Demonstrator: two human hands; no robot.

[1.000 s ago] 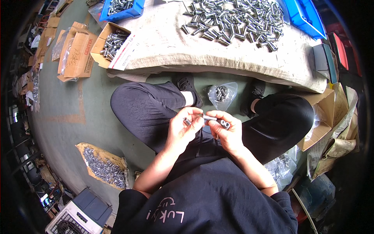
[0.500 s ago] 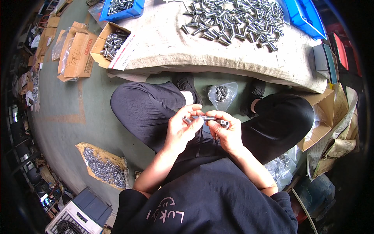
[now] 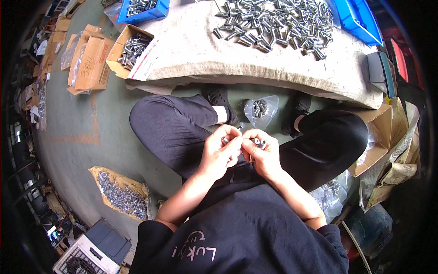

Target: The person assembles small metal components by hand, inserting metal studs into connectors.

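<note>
My left hand (image 3: pixel 218 153) and my right hand (image 3: pixel 265 157) meet fingertip to fingertip above my lap. Several shiny metal cylinders (image 3: pixel 259 143) with holes in their ends stick out of my closed right fingers. A bit of another metal cylinder (image 3: pixel 225 140) shows within my curled left fingers. What lies between the touching fingertips is mostly hidden. Just beyond my hands, on the floor between my feet, a clear plastic bag (image 3: pixel 268 119) stands with metal pieces inside.
A cloth-covered table (image 3: pixel 205 64) ahead bears a heap of metal cylinders (image 3: pixel 273 27). Blue bins (image 3: pixel 360 23) and an open carton (image 3: pixel 119 57) of parts stand along it. A tray of small parts (image 3: pixel 143 214) lies at left. Cartons (image 3: pixel 381 132) crowd the right.
My hands have drawn together. The cylinder that spanned the gap between them is now covered by my fingers, and my left hand has shifted slightly right.
</note>
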